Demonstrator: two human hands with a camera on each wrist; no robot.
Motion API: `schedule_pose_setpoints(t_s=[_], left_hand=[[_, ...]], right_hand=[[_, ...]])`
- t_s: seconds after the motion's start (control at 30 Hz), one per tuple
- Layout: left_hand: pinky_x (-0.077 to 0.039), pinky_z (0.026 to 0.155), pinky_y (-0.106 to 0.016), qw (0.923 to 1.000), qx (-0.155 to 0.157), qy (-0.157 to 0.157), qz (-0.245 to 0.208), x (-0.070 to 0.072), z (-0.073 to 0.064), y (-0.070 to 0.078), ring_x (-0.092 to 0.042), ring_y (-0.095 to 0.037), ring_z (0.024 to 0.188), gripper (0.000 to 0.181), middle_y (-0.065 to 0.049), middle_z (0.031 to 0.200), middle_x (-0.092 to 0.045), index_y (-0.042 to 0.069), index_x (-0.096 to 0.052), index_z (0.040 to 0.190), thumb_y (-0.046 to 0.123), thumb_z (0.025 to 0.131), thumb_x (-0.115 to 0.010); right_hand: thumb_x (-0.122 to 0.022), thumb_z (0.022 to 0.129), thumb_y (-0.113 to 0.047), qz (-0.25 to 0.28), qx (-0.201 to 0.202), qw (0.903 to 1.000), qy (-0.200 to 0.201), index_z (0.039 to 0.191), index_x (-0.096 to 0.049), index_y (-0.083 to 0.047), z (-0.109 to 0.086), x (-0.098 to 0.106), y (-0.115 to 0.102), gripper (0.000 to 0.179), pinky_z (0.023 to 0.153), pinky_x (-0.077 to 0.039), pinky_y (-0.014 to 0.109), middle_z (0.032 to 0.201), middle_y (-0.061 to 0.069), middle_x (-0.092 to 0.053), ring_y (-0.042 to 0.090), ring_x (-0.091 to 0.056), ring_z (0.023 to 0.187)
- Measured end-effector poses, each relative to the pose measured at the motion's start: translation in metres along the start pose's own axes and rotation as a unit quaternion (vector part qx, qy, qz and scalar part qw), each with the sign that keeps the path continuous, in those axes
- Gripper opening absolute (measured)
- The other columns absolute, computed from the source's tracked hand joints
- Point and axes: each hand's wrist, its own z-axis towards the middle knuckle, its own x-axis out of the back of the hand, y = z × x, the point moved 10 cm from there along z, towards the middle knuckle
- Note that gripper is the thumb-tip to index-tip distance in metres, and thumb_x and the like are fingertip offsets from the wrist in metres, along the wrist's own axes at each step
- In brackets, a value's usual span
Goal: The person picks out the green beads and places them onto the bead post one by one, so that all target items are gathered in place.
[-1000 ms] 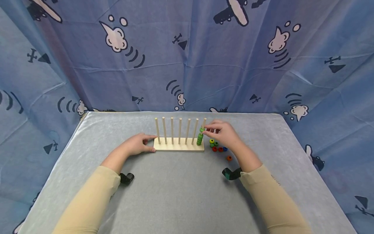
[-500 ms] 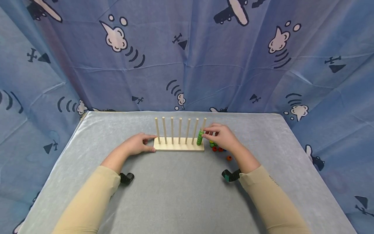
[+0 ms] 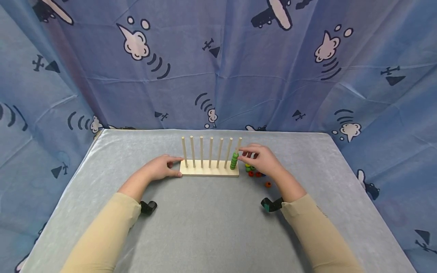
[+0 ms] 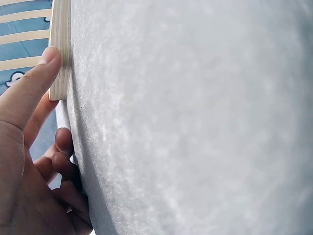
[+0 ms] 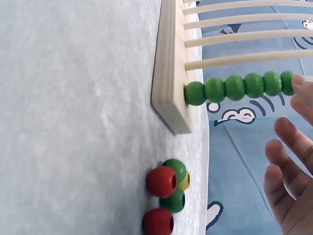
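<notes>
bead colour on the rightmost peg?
Green: every visible bead in that stack. Shows best in the right wrist view.

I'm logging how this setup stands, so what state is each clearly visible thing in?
Wooden rack: upright on the table
Six left pegs: bare
Rightmost peg: threaded with green beads
Stacked green beads: six, no visible gaps
Red beads, loose green beads, yellow bead, orange bead: off the rack, on the table
Left hand: gripping the rack's end
Right hand: fingertips at the top bead; pinch unclear
</notes>
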Motion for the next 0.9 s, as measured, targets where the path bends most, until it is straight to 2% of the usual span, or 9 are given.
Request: schedule_pose_setpoints(t_s=[0.27, 0.47, 0.7, 0.9], left_hand=[[-0.034, 0.074, -0.038, 1.0000, 0.003, -0.003, -0.001, -0.001, 0.001, 0.000, -0.044, -0.021, 0.084, 0.069, -0.007, 0.093, -0.047, 0.021, -0.054, 0.145, 0.044, 0.085, -0.077], [-0.035, 0.074, -0.038, 1.0000, 0.004, -0.003, 0.000, -0.002, 0.001, 0.000, -0.044, -0.021, 0.084, 0.069, -0.007, 0.094, -0.048, 0.021, -0.054, 0.145, 0.045, 0.085, -0.077], [-0.035, 0.075, -0.039, 1.0000, 0.009, -0.004, 0.000, -0.001, 0.000, 0.000, -0.044, -0.022, 0.085, 0.069, -0.007, 0.096, -0.048, 0.022, -0.053, 0.146, 0.044, 0.085, -0.077], [-0.035, 0.074, -0.039, 1.0000, 0.007, -0.002, 0.004, 0.000, 0.000, 0.001, -0.044, -0.021, 0.085, 0.069, -0.007, 0.095, -0.048, 0.022, -0.053, 0.146, 0.044, 0.086, -0.077]], right_hand=[[-0.072, 0.093, -0.026, -0.019, -0.004, 0.9998, -0.004, 0.126, -0.071, -0.013, -0.012, 0.008, 0.018, 0.035, 0.075, -0.048, 0.036, 0.099, -0.001, -0.066, 0.015, -0.057, 0.088], [-0.073, 0.092, -0.022, -0.038, -0.017, 0.9990, -0.015, 0.122, -0.073, -0.011, -0.024, 0.014, 0.038, 0.032, 0.071, -0.049, 0.035, 0.097, 0.000, -0.065, 0.016, -0.057, 0.084], [-0.075, 0.090, -0.027, -0.077, -0.061, 0.9947, -0.032, 0.122, -0.073, -0.012, -0.031, 0.017, 0.057, 0.035, 0.067, -0.047, 0.034, 0.099, 0.001, -0.065, 0.018, -0.058, 0.085], [-0.075, 0.090, -0.028, -0.098, -0.094, 0.9887, -0.064, 0.123, -0.073, -0.012, -0.030, 0.009, 0.067, 0.037, 0.070, -0.047, 0.035, 0.102, 0.003, -0.066, 0.020, -0.058, 0.088]])
